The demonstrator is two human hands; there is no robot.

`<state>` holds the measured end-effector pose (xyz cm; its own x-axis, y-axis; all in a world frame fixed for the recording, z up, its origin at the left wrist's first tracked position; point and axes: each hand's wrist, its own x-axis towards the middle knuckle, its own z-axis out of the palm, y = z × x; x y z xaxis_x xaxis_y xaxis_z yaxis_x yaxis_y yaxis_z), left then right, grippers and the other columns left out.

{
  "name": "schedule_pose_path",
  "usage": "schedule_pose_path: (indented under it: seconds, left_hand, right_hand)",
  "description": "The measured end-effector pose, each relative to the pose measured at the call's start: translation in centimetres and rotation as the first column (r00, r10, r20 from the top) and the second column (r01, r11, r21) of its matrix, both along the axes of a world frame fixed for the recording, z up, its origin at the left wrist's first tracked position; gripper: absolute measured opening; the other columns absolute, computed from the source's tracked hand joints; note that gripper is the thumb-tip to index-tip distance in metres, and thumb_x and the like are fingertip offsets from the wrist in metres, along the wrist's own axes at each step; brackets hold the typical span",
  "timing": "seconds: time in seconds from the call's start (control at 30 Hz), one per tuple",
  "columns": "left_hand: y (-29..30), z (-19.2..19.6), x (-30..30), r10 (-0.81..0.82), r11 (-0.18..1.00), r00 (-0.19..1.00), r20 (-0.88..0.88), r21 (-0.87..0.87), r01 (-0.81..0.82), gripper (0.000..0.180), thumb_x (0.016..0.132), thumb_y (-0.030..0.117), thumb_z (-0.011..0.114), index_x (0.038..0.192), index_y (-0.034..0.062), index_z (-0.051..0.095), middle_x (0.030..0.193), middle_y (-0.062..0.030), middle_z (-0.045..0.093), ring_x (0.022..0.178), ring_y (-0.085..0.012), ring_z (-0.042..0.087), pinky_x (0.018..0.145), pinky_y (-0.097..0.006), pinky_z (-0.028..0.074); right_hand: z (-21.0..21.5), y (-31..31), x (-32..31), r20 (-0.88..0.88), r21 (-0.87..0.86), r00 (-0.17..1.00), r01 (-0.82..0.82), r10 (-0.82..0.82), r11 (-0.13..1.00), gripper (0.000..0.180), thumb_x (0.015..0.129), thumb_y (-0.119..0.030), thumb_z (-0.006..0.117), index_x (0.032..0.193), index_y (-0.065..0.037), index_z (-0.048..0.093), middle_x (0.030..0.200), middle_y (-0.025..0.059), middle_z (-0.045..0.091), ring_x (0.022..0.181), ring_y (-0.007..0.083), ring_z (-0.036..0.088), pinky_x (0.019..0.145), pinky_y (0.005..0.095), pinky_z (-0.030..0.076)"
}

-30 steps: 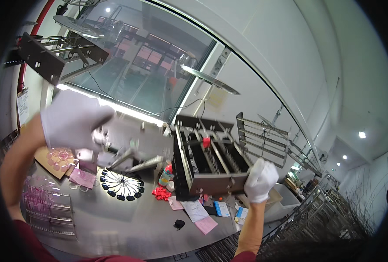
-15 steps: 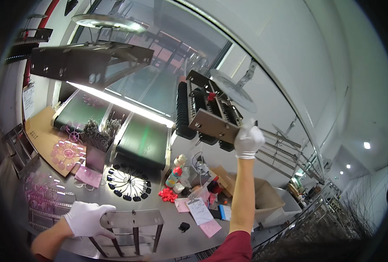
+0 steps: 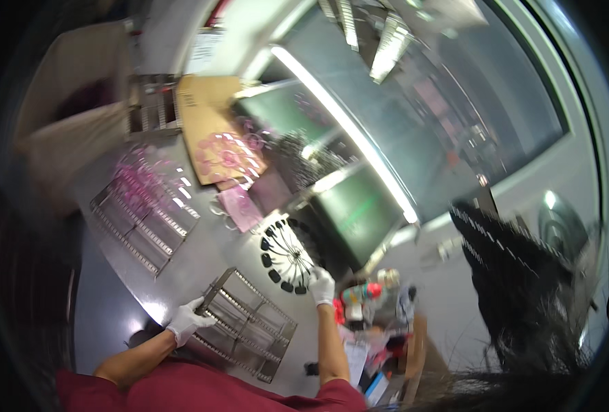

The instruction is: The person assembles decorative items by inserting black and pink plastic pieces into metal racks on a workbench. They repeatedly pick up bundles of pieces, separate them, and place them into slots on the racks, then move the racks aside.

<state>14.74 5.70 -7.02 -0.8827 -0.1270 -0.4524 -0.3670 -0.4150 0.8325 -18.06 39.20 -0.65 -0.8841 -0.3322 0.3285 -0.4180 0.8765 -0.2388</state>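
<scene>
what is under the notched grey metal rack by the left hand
Through gaps in the rack, the shiny grey metal tabletop shows; what the rack covers cannot be seen.

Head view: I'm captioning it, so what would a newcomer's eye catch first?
Probably the ring of black pieces on the metal table, with the right hand at its lower right edge. Next come the bright light strip slanting across the upper middle and the metal rack below, held by the left hand.
</scene>
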Motion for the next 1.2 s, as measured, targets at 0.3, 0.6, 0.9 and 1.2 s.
schedule_pose_path:
  seconds: [0.3,0.6,0.9,1.2]
  left_hand:
    - [-0.4,1.2,1.4,-0.441,0.280,0.781,0.442,-0.759,0.588,0.041,0.097,0.029,0.060,0.130,0.0075,0.071,0.107,-0.0237,0.079,0.100,-0.0443,0.076,0.089,-0.055,0.059]
    - [-12.1,2.4,2.5,-0.515,0.565,0.854,0.080,-0.718,0.408,0.053,0.103,0.043,0.058,0.151,0.0209,0.061,0.115,-0.0229,0.077,0.105,-0.0441,0.073,0.096,-0.054,0.056]
    - [-29.8,5.1,3.1,0.060,0.787,0.962,-0.266,-0.580,-0.210,0.029,0.100,0.023,0.069,0.120,0.0053,0.079,0.099,-0.0175,0.080,0.089,-0.0317,0.079,0.082,-0.039,0.063]
    - [-37.3,7.9,2.6,0.487,0.851,0.861,0.150,-0.303,-0.429,0.026,0.104,0.009,0.061,0.119,-0.0053,0.077,0.087,-0.0112,0.078,0.073,-0.0130,0.073,0.069,-0.026,0.059]
  right_hand:
    - [-10.4,-9.5,-5.1,0.438,0.359,0.705,0.432,-0.558,0.827,0.038,0.089,-0.026,0.074,0.117,0.000,0.078,0.118,0.0247,0.078,0.107,0.0430,0.077,0.090,0.0498,0.062]
    - [-3.7,-7.6,5.7,0.125,0.379,0.899,0.348,-0.420,0.858,0.032,0.075,-0.028,0.074,0.074,0.004,0.074,0.073,0.0203,0.075,0.070,0.0366,0.075,0.070,0.0479,0.058]
    - [0.3,-21.5,20.6,-0.097,-0.022,0.942,0.322,-0.322,0.947,0.024,0.089,0.000,0.067,0.112,0.004,0.073,0.109,0.0215,0.074,0.105,0.0370,0.072,0.097,0.0430,0.056]
    - [-3.1,-45.3,-18.2,0.187,-0.107,0.981,0.069,-0.048,0.992,0.058,0.098,-0.024,0.069,0.148,0.002,0.055,0.133,0.0267,0.070,0.119,0.0416,0.069,0.105,0.0460,0.054]
